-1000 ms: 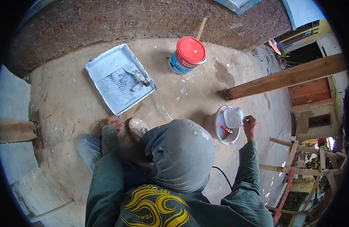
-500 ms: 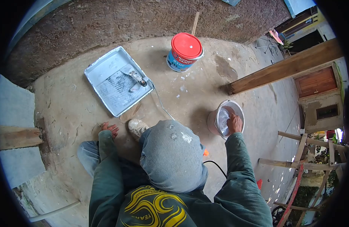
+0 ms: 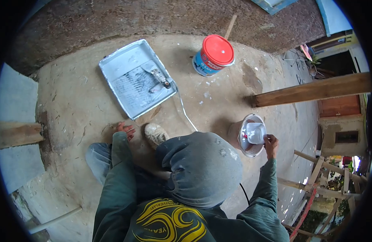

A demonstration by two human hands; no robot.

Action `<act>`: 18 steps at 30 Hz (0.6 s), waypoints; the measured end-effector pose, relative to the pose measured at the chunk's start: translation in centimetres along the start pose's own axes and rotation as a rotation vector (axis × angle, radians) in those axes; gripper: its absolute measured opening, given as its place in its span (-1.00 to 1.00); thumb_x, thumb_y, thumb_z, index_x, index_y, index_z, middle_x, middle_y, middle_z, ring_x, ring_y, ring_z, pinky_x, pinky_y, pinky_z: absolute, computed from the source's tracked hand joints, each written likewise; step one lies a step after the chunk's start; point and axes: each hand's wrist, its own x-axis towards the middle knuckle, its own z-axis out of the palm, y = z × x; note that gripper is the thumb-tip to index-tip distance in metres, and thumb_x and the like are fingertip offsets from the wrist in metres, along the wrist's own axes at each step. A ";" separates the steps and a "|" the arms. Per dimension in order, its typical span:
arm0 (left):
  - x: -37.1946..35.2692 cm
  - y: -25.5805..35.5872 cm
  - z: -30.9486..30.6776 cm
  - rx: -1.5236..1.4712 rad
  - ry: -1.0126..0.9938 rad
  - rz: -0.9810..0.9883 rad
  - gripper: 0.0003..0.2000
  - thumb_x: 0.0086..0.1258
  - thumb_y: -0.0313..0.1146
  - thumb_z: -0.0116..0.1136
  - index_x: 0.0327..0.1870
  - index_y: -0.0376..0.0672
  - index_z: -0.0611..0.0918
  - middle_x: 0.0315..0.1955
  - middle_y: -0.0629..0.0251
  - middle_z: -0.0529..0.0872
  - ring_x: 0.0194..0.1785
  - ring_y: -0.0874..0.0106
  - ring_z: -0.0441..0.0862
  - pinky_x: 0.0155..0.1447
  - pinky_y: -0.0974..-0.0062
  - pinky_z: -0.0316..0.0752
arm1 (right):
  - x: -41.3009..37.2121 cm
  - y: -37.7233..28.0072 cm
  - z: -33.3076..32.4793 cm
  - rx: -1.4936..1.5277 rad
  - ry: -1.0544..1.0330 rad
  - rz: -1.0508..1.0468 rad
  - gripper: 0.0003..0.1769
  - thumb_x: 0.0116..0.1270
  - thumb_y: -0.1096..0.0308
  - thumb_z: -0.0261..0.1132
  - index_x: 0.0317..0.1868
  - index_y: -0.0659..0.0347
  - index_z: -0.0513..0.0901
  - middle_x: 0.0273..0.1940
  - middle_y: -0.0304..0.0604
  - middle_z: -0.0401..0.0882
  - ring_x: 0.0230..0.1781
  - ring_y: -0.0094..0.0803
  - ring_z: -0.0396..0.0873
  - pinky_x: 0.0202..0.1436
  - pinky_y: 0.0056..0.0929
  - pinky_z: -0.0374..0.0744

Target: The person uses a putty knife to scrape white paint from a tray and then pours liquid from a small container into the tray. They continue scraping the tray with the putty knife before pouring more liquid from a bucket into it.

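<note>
Two hands, two jobs: the left hand (image 3: pixel 125 130) lies spread flat on the concrete floor (image 3: pixel 73 113), holding nothing. The right hand (image 3: pixel 270 144) pinches the edge of a small plastic tub (image 3: pixel 255 133) between thumb and fingers. That tub hangs right over the mouth of the bucket (image 3: pixel 234 139), at the crouching person's right. I can't tell how full it is. The tray (image 3: pixel 113 64) is already coated white, with the roller (image 3: pixel 159 77) lying in it, and the paint can (image 3: pixel 214 54) has its lid on. I'd say the scooping is midway, and nothing has been carried across yet.
</note>
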 end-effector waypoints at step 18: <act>-1.8 -1.3 -0.3 -0.094 0.040 0.092 -0.44 0.41 0.25 -0.09 0.29 0.13 0.29 -0.03 0.03 0.68 -0.22 0.13 0.75 -0.36 0.28 0.57 | 8.5 -35.9 23.5 0.422 -0.426 -0.604 -0.81 0.23 0.37 0.35 -0.25 0.33 0.66 -0.54 -0.10 0.62 -0.63 -0.46 0.58 -0.55 -0.49 0.50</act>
